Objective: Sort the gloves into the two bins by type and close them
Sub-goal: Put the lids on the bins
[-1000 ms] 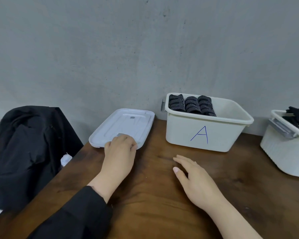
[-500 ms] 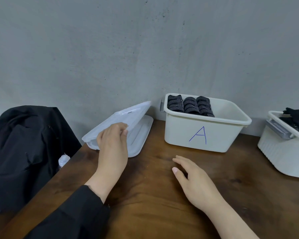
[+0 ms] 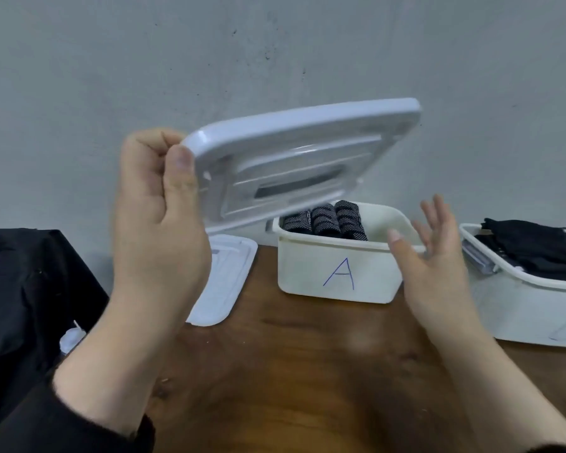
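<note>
Currently, left hand (image 3: 157, 223) grips raised lid (image 3: 294, 165) above bin A (image 3: 337, 273); right hand (image 3: 435, 256) hovers, fingers spread.

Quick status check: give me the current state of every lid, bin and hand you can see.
Left hand: grips the raised lid by its corner.
Raised lid: in the air, tilted, above bin A.
Second lid: flat on the table.
Bin A: open, three rolled dotted gloves inside.
Right bin: open, black gloves inside.
Right hand: open, fingers spread, holding nothing, beside bin A.
</note>
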Available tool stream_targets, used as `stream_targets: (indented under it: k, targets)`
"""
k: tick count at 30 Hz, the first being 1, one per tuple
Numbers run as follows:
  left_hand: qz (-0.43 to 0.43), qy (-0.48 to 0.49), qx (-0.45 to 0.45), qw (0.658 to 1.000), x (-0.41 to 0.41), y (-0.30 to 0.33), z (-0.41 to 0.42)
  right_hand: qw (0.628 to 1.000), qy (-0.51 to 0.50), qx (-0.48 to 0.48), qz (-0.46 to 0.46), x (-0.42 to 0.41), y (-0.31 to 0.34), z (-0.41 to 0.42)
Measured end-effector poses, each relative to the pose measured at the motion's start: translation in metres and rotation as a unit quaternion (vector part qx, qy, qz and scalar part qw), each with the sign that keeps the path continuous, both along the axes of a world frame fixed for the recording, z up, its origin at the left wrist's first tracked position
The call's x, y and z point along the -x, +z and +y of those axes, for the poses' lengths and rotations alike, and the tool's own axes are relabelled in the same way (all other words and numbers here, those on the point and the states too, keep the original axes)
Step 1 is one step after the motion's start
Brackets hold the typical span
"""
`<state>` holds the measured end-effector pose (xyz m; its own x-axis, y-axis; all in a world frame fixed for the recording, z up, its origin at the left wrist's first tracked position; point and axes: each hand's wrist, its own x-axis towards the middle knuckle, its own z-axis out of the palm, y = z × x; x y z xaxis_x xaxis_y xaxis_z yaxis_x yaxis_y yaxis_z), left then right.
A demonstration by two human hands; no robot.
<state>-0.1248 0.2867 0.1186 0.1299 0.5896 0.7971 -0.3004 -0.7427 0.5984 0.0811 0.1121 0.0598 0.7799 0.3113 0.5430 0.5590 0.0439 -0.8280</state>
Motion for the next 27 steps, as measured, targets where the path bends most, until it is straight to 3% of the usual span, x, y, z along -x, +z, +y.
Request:
stream_targets:
  k: [4, 9, 12, 16, 21, 27]
  targets:
    - [-0.049, -0.16, 0.094, 0.981, -0.028, 0.028, -0.004, 0.999, -0.034, 0.029, 0.024, -0.03, 0.032, -0.02]
    - [-0.042, -0.234, 0.182, 0.954, -0.071, 0.045, 0.01, 0.996, -0.034, -0.027, 0.076, -0.046, 0.042, -0.037]
    - [0.09, -0.228, 0.223, 0.944, -0.1, 0.032, 0.033, 0.991, -0.049, -0.035, 0.12, -0.052, 0.041, -0.037]
    - [0.258, -0.277, 0.25, 0.891, -0.129, -0.011, 0.036, 0.982, -0.028, -0.018, 0.184, -0.072, 0.041, -0.034]
    - [0.32, -0.169, 0.259, 0.895, -0.149, -0.017, 0.049, 0.973, -0.073, 0.175, 0.13, -0.101, 0.041, -0.031]
    - [0.426, -0.069, 0.195, 0.881, -0.163, -0.023, 0.065, 0.962, -0.089, 0.226, 0.123, -0.124, 0.033, -0.017]
